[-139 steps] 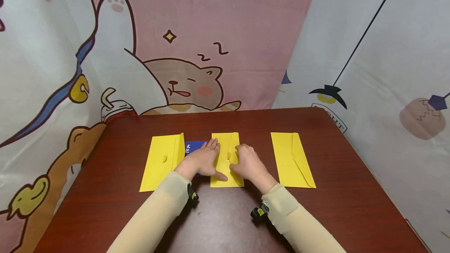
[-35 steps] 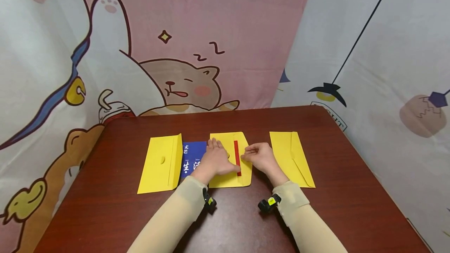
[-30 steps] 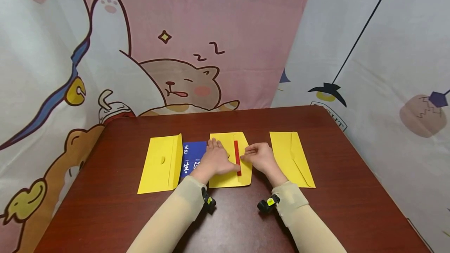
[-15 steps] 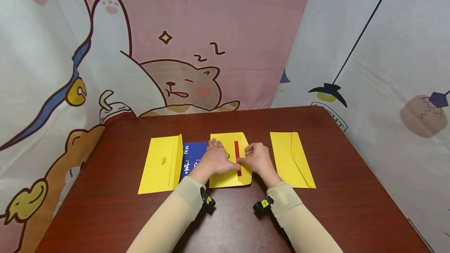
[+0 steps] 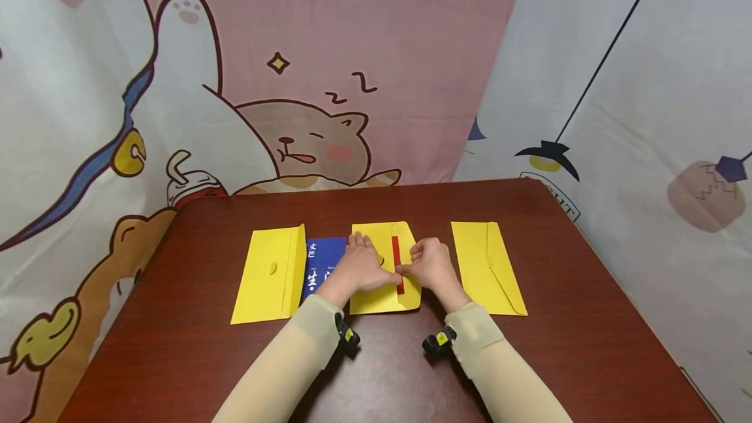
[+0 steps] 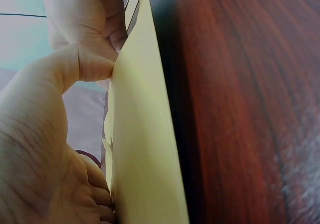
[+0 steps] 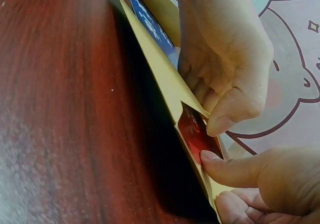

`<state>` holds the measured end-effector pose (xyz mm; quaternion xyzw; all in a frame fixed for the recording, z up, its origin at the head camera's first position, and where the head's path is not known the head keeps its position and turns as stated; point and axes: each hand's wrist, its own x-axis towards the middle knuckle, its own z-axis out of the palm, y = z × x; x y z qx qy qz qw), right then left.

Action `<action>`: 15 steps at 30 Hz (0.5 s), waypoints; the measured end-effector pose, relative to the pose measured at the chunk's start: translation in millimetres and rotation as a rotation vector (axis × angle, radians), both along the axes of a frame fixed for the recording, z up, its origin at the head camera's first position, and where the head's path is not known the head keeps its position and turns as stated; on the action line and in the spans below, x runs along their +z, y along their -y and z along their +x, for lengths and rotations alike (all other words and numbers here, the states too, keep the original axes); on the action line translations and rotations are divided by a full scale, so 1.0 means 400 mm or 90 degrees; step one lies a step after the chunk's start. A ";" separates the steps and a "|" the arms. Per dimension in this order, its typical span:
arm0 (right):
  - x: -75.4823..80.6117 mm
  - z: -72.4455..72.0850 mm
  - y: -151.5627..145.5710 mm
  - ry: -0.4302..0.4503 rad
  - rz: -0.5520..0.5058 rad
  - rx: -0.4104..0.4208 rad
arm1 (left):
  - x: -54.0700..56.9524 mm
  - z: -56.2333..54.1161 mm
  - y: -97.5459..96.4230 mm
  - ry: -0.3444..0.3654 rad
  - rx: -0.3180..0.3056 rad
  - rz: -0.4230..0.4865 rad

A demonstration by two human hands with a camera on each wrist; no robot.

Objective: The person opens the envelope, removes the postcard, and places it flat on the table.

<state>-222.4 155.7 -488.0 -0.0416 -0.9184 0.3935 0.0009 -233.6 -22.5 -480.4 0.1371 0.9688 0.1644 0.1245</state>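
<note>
In the head view, a yellow envelope (image 5: 371, 303) lies in the middle with its flap (image 5: 414, 292) spread to the right. A red card (image 5: 396, 250) shows as a strip at its mouth. My left hand (image 5: 356, 269) rests over the envelope, fingers straight and thumb reaching to the mouth. My right hand (image 5: 433, 267) is at the flap, with curled fingers and an outstretched thumb. In the right wrist view, the right thumb touches the red card (image 7: 196, 134) inside the mouth; I cannot tell whether the fingers pinch it. The left thumb lies at the mouth's upper edge.
Left of the middle envelope lies a blue card (image 5: 320, 260) with white characters, partly behind my left hand. Another yellow envelope (image 5: 261, 292) is at the left, and a closed one (image 5: 487, 279) at the right. All lie on the dark red wooden table (image 5: 587, 344).
The middle envelope's flap has been opened, revealing the red card. Since then, my right thumb has moved left onto the red card while the fingers curled. My left hand has stayed put lately.
</note>
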 end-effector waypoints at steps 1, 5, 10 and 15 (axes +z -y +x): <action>0.001 0.000 0.001 0.002 0.002 0.000 | 0.001 0.001 0.000 0.000 0.001 0.000; 0.004 -0.001 0.001 0.009 0.005 -0.004 | 0.003 0.002 0.001 0.002 0.003 0.001; 0.005 -0.006 -0.002 0.015 0.006 -0.003 | 0.004 0.001 0.003 0.005 0.006 0.008; 0.006 -0.010 -0.003 0.022 0.008 -0.003 | 0.004 -0.001 0.005 0.000 0.001 0.003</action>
